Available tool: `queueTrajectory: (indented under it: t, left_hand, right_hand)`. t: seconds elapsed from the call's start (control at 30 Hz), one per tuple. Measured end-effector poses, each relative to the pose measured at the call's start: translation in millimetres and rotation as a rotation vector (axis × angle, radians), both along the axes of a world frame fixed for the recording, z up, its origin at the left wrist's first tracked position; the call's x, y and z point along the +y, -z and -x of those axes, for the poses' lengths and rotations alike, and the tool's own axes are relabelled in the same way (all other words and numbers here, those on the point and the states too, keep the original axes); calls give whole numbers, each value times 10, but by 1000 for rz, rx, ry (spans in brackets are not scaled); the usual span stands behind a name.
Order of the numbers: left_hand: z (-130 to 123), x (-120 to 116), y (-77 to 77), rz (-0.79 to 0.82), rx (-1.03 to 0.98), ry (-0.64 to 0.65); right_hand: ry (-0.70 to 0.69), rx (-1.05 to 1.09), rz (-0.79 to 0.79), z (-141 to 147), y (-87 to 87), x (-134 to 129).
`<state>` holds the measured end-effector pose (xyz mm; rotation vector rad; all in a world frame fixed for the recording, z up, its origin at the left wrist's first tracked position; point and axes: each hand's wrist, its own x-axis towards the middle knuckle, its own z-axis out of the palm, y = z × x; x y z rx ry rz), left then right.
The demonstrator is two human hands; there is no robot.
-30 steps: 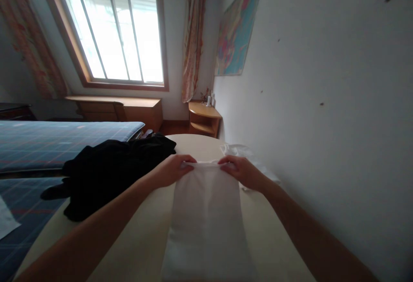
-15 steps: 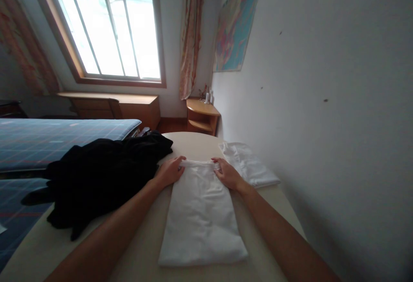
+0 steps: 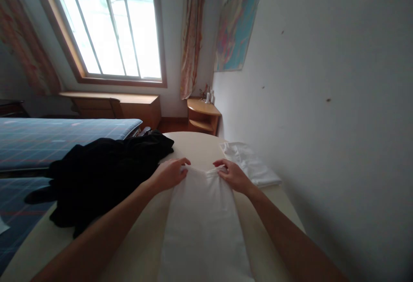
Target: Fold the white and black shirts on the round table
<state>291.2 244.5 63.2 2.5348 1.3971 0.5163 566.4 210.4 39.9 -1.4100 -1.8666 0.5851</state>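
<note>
A white garment (image 3: 204, 226) stretches from between my hands down to the bottom edge of the view, over a pale round-ended table (image 3: 193, 144). My left hand (image 3: 171, 172) pinches its far left corner. At the far right corner, my right hand (image 3: 234, 174) grips the waistband-like edge between thumb and fingers. That far edge sags slightly in the middle. Just beyond my right hand lies a folded white cloth (image 3: 250, 163). To the left of my left hand is a heap of black clothing (image 3: 106, 176).
A bed with a blue plaid mattress (image 3: 64, 140) stands on the left, beside the table. The wall (image 3: 338, 144) runs close along the right. Beyond the table are a corner shelf (image 3: 203, 108) and a low wooden desk (image 3: 138, 105) under the window.
The white garment's far edge has been lifted and drawn nearer, and its near end now reaches past the bottom of the view. My hands have moved slightly apart, still gripping it.
</note>
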Motion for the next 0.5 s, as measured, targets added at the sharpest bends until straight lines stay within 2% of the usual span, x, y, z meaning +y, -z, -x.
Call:
queueTrajectory:
  t: [0.1, 0.27, 0.33, 0.43, 0.5]
  left_hand:
    - [-5, 65, 2, -32, -73, -57]
    - [-6, 136, 303, 47, -25, -73]
    - [-30, 89, 393, 40, -24, -87]
    - [-109, -73, 448, -87, -13, -108]
    - [-174, -198, 472, -181, 17, -46]
  right_hand:
    - [88, 14, -69, 17, 29, 73]
    - [66, -153, -85, 80, 260, 127]
    - [58, -247, -99, 136, 291, 89]
    - [92, -401, -122, 265, 247, -48]
    - [74, -477, -98, 366, 215, -168]
